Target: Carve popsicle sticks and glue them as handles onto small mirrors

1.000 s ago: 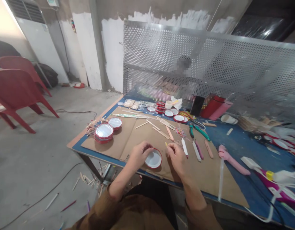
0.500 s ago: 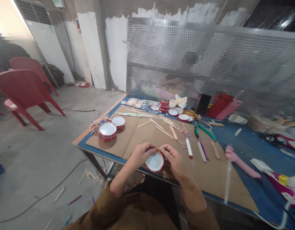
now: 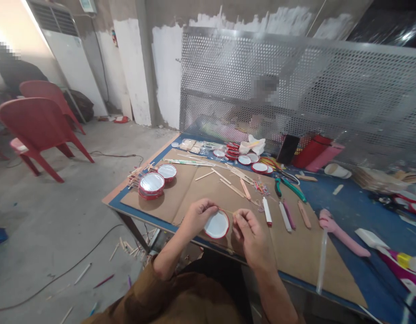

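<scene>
With the disc point(image 3: 217, 226) pinched by the left hand point(image 3: 197, 218), the yellow strand point(image 3: 226, 211) pinched by the right hand point(image 3: 250, 230) is now drawn straighter.

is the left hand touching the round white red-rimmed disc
Touching: the head view shows the bare left hand holding the round white red-rimmed disc, thumb over its edge.

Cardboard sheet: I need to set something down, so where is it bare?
Bare patches: between the red-rimmed stack and the left hand, and between the right forearm and the translucent stick. Crowded: beyond the hands, with wooden sticks, and right of centre, with slim coloured pieces.
</scene>
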{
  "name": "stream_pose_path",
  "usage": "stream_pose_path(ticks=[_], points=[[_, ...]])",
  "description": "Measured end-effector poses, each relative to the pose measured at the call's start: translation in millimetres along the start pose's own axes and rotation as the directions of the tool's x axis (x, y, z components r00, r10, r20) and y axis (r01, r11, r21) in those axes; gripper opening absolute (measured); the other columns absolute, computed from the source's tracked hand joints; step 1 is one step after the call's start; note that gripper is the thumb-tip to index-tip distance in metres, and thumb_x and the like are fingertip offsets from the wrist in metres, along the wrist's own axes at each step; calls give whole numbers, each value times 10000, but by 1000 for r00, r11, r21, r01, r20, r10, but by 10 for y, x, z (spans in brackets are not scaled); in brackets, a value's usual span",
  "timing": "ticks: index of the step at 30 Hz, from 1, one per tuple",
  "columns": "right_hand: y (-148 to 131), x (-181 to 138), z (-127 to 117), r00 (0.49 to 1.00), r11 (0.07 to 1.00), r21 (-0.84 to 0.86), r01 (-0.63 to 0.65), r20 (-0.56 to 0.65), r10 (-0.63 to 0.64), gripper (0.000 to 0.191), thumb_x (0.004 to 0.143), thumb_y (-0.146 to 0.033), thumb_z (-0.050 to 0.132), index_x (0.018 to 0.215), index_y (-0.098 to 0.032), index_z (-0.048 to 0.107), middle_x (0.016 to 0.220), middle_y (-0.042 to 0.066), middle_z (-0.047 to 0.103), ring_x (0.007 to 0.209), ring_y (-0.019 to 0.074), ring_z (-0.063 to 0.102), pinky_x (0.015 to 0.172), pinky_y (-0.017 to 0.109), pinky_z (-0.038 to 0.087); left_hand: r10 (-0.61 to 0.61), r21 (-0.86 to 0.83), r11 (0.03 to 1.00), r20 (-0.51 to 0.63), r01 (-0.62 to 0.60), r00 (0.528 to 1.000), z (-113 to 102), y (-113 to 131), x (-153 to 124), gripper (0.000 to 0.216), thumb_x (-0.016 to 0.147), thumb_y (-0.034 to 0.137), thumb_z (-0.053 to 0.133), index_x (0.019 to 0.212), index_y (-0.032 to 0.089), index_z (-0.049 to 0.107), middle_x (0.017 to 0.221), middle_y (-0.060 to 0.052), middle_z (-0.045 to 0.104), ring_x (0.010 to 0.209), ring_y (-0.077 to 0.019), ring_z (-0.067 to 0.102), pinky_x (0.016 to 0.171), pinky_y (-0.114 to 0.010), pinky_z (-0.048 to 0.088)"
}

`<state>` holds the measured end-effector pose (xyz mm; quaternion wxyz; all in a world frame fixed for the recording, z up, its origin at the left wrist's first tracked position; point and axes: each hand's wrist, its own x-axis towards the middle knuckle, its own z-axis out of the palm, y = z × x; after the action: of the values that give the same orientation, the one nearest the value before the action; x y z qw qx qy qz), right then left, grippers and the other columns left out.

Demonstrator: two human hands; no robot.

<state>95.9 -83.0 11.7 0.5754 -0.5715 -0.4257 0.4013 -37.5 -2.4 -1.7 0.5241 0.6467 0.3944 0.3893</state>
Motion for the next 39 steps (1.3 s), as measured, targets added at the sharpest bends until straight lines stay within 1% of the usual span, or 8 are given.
stream_pose_path(ticks=[5, 10, 16, 25, 31, 34, 37, 39], points=[[127, -252, 6, 998, 981, -185, 60, -26, -66, 299, 830, -493, 481, 745, -207, 488, 536, -65, 380, 471, 89, 355, 447, 197, 313, 13, 9, 1000, -74, -12, 997, 35, 0, -20, 194, 752, 282, 521, 762, 151, 664, 720, -18, 680, 664, -132, 576, 611, -217, 438], [224, -436, 154, 975, 896, -407, 178, -50, -217, 243, 873, -391, 420, 768, -203, 532, 651, -4, 523, 586, 122, 476, 545, 220, 396, -3, 46, 999, -127, 9, 992, 55, 7, -40, 204, 774, 274, 509, 795, 154, 673, 753, -24, 697, 690, -138, 594, 629, -221, 448], [302, -509, 301, 959, 823, -527, 215, -47, -281, 210, 857, -353, 444, 783, -209, 578, 722, 27, 606, 652, 146, 562, 601, 234, 444, 13, 76, 997, -182, 1, 983, 61, -12, -45, 197, 789, 268, 501, 796, 159, 666, 751, -18, 694, 691, -137, 595, 627, -222, 448], [388, -552, 428, 977, 879, -457, 138, -86, -198, 197, 851, -344, 488, 873, -213, 633, 743, 24, 651, 644, 146, 607, 614, 236, 474, 2, 27, 1000, -207, 4, 978, 75, -32, -53, 198, 803, 273, 491, 799, 153, 648, 740, -20, 675, 682, -134, 592, 602, -213, 434], [405, -565, 450, 970, 875, -442, 195, -42, -238, 228, 859, -295, 465, 952, -218, 659, 849, 47, 683, 736, 162, 636, 697, 260, 499, 4, 46, 999, -197, 5, 980, 73, -18, -59, 194, 803, 262, 487, 805, 151, 646, 747, -22, 674, 692, -134, 592, 621, -218, 430], [396, -569, 456, 970, 887, -421, 191, -57, -236, 239, 851, -294, 471, 954, -218, 673, 862, 55, 692, 752, 170, 643, 722, 275, 508, 11, 53, 999, -198, 0, 980, 70, -20, -59, 195, 806, 268, 489, 803, 154, 647, 741, -21, 673, 697, -138, 596, 625, -221, 431], [385, -566, 463, 984, 938, -330, 111, -98, -151, 246, 830, -325, 502, 953, -213, 685, 872, 62, 703, 715, 174, 649, 697, 289, 524, 10, 35, 999, -205, -3, 979, 68, -26, -59, 192, 808, 269, 491, 812, 151, 642, 747, -23, 672, 701, -138, 594, 629, -222, 432], [386, -572, 473, 993, 981, -192, -4, -114, -18, 255, 803, -358, 552, 950, -202, 689, 901, 71, 708, 676, 173, 654, 657, 292, 536, 10, 17, 1000, -216, -7, 976, 70, -32, -59, 190, 812, 267, 490, 819, 150, 640, 762, -25, 675, 712, -137, 596, 642, -224, 435]])
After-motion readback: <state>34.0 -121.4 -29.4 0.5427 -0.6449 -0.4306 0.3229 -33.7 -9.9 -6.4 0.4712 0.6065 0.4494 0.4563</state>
